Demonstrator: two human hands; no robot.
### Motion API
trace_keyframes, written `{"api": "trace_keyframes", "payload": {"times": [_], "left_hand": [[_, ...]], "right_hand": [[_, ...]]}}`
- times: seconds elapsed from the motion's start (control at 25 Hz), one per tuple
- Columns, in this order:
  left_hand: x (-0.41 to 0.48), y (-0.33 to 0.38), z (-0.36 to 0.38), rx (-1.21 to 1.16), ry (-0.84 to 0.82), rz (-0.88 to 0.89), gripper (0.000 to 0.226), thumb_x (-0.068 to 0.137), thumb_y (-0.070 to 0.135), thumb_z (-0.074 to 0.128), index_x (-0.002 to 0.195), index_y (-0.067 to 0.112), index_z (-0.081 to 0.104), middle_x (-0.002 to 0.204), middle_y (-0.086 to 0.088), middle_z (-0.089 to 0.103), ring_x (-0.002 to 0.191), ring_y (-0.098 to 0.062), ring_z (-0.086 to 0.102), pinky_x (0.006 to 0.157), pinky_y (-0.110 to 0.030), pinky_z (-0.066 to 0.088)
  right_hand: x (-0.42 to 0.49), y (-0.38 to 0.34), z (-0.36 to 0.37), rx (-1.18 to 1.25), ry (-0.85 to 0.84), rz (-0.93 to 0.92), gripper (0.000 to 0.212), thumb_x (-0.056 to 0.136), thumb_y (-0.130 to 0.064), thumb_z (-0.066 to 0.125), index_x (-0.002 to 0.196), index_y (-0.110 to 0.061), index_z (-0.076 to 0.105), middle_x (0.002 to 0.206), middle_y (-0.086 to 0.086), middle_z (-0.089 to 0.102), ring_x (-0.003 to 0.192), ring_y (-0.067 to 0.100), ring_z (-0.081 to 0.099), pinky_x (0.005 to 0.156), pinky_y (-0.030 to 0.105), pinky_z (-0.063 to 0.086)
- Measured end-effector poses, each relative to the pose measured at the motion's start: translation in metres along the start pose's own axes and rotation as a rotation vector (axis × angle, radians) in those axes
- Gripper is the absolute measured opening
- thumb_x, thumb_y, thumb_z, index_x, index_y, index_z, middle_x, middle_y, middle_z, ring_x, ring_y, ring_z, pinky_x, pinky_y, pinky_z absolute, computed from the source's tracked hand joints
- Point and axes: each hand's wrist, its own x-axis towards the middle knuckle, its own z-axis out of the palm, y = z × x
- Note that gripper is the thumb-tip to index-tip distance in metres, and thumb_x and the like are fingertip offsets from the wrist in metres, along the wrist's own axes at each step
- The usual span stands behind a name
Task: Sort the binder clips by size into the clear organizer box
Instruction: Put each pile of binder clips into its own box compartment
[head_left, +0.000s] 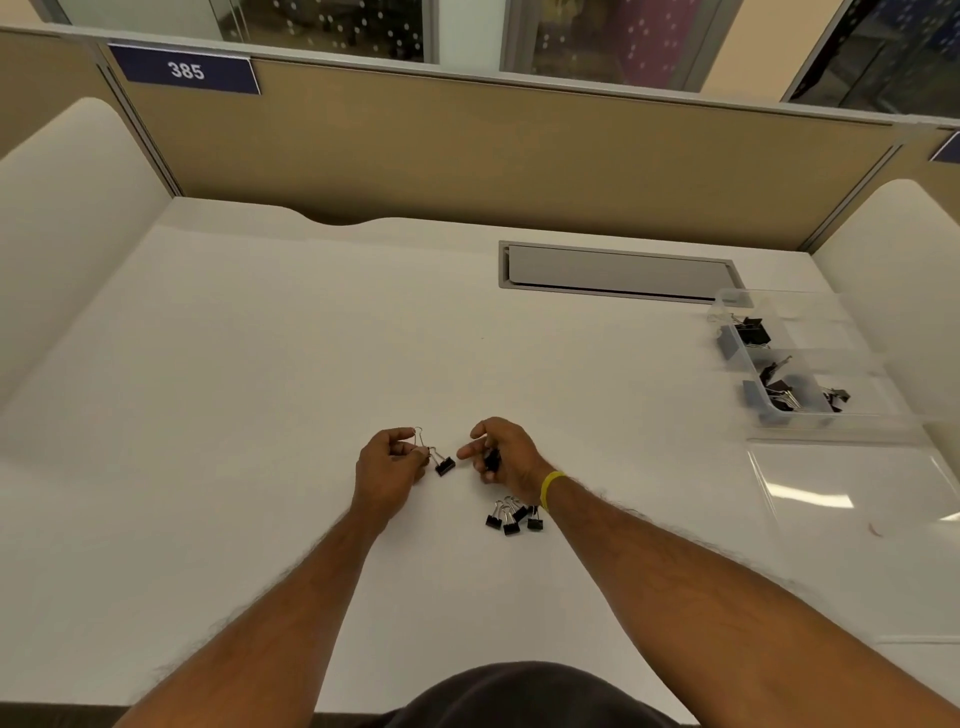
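Note:
My left hand pinches the wire handle of a small black binder clip that hangs just above the white desk. Right beside it, my right hand curls round another black clip in its palm, forefinger pointing toward the left hand's clip. Several small black clips lie in a loose heap on the desk under my right wrist. The clear organizer box stands at the far right; its compartments hold larger black clips at the back and more clips nearer the front.
The box's clear lid lies flat on the desk in front of the box. A grey cable hatch sits in the desk at the back. Tan partition walls enclose the desk at the back and sides.

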Motion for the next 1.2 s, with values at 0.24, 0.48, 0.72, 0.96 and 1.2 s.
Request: {"api": "trace_keyframes", "payload": {"times": [0.24,0.48,0.72,0.96,1.2], "left_hand": [[0.000,0.000,-0.009,-0.002,-0.014,-0.002,0.022,0.089,0.005,0.063,0.110,0.009,0.061,0.093,-0.014,0.070,0.085,-0.024,0.072,0.079,-0.038,0.059],[-0.003,-0.001,-0.022,0.019,0.007,0.002,0.021,0.089,0.006,0.063,0.110,0.010,0.062,0.092,-0.010,0.071,0.086,-0.022,0.072,0.080,-0.037,0.058],[-0.013,0.011,-0.005,0.019,-0.025,0.004,0.021,0.091,0.010,0.062,0.112,0.011,0.063,0.091,-0.003,0.073,0.083,-0.019,0.071,0.074,-0.033,0.058],[-0.028,0.036,0.045,0.047,-0.190,0.075,0.021,0.091,0.011,0.063,0.112,0.011,0.065,0.093,-0.004,0.074,0.081,-0.016,0.071,0.066,-0.025,0.055],[-0.041,0.050,0.109,0.217,-0.324,0.263,0.016,0.086,0.020,0.071,0.101,0.021,0.074,0.089,0.007,0.074,0.082,-0.010,0.071,0.075,-0.028,0.058]], "right_hand": [[0.005,0.010,0.021,-0.914,0.093,-0.269,0.026,0.083,-0.038,0.066,0.088,-0.014,0.059,0.090,0.002,0.062,0.079,0.018,0.055,0.065,0.028,0.040],[0.004,0.019,0.031,-1.155,0.114,-0.310,0.031,0.077,-0.033,0.066,0.098,-0.011,0.057,0.096,0.004,0.062,0.086,0.022,0.058,0.071,0.032,0.047],[-0.014,0.009,0.023,-0.163,-0.016,-0.064,0.009,0.082,-0.020,0.053,0.081,-0.012,0.049,0.073,0.004,0.054,0.056,0.015,0.045,0.050,0.026,0.034],[-0.037,-0.002,-0.009,0.436,0.077,0.039,0.018,0.083,-0.008,0.036,0.079,-0.008,0.053,0.073,0.009,0.054,0.062,0.020,0.050,0.057,0.029,0.038],[-0.055,-0.002,-0.062,0.525,0.091,-0.078,0.016,0.086,-0.019,0.052,0.089,-0.007,0.063,0.090,0.012,0.066,0.089,0.028,0.064,0.081,0.035,0.054]]}}
